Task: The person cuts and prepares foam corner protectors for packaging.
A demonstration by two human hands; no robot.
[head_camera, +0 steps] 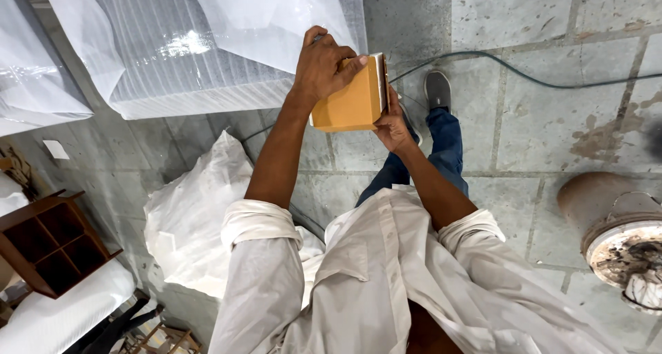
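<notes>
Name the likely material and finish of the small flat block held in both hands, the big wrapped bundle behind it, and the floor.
Block: probably wood or board, matte tan face, pale edge layers.
Bundle: glossy clear plastic film over ribbed white foam sheet, judging by glare and ridges.
Floor: grey stone or concrete slabs, rough, stained, jointed.

Grey stone-tiled floor [545, 119], stained at three o'clock, crossed by a dark cable [524, 74]. Foam-wrapped white slabs [179, 57] lie at eleven o'clock. A brown wooden compartment box [52, 240] sits at eight o'clock, a rusty drum [617, 230] at four.
</notes>
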